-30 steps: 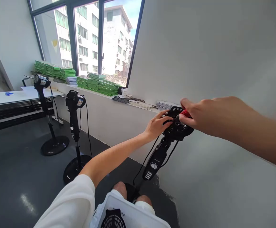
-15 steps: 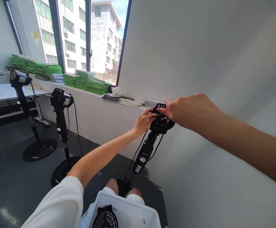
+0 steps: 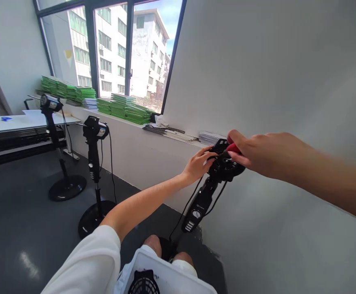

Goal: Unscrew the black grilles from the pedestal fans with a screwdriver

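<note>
In front of me stands a black pedestal fan (image 3: 197,208) without its blades, its motor head (image 3: 226,169) tipped so the open round side faces up. My left hand (image 3: 197,165) grips the near left edge of the head, fingers bent over it. In my right hand (image 3: 251,151) is a red-handled screwdriver (image 3: 233,148), held slantwise over the head. Its tip is hard to make out among the dark parts and my left fingers. A white plastic tub (image 3: 178,279) rests on my lap, with a round black grille cover (image 3: 144,283) inside.
Two more bladeless fans, one near (image 3: 93,151) and one farther off (image 3: 54,139), stand at the left. Stacks of green-edged boards (image 3: 125,108) and flat sheets (image 3: 210,138) line the window ledge. A white wall (image 3: 288,81) rises at the right; a table (image 3: 9,124) is far left.
The view has swung left, so everything sits farther right. My right hand has tilted and drawn back a little, showing more of the red handle. My left hand stays on the fan head.
</note>
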Available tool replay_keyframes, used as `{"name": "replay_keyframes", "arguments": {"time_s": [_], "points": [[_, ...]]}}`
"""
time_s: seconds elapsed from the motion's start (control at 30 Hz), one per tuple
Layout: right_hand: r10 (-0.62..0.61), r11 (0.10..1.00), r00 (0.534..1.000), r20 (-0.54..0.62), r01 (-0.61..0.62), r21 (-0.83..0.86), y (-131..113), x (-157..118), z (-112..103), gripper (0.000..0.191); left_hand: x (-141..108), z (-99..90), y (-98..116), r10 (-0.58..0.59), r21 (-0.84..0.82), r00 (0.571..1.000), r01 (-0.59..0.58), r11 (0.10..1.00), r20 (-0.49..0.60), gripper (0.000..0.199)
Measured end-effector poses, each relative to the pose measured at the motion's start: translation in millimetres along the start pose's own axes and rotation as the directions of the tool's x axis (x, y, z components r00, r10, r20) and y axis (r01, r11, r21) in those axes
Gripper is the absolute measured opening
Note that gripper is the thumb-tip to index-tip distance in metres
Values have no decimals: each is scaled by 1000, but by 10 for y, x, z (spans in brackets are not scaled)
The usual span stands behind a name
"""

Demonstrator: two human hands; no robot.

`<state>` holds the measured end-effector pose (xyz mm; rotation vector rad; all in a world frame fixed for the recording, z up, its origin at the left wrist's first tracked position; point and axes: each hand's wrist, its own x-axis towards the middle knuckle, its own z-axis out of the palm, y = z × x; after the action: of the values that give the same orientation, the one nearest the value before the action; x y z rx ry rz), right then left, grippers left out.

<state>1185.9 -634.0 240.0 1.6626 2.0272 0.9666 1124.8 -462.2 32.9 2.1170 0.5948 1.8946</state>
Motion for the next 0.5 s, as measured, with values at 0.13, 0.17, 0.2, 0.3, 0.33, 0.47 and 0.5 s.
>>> {"name": "replay_keyframes", "arguments": {"time_s": [0.13, 0.17, 0.2, 0.3, 0.33, 0.47, 0.5], "points": [[105, 985, 995, 1, -104, -135, -20, 13, 14, 34, 48, -12, 1, 28, 88, 999, -30, 996, 29, 26], [116, 987, 993, -2, -116, -113, -12, 24, 38, 31, 58, -21, 15, 33, 106, 999, -38, 994, 42, 27], [114, 992, 993, -6, -114, -60, -2, 34, 63, 25, 67, -30, 36, 32, 117, 998, -38, 992, 53, 27], [71, 993, 997, -15, -69, 100, 19, 27, 109, 17, 85, -43, 114, 3, 119, 999, -9, 993, 50, 28], [66, 994, 998, -16, -64, 93, 17, 8, 109, 17, 88, -40, 137, -7, 115, 999, 2, 993, 41, 28], [84, 984, 991, -104, -99, -150, 11, -77, 100, 30, 82, -13, 183, -19, 100, 1000, 17, 995, 25, 26], [80, 983, 986, -144, -102, -152, 24, -81, 116, 32, 75, -11, 186, -14, 93, 1000, 12, 996, 25, 25]]}}
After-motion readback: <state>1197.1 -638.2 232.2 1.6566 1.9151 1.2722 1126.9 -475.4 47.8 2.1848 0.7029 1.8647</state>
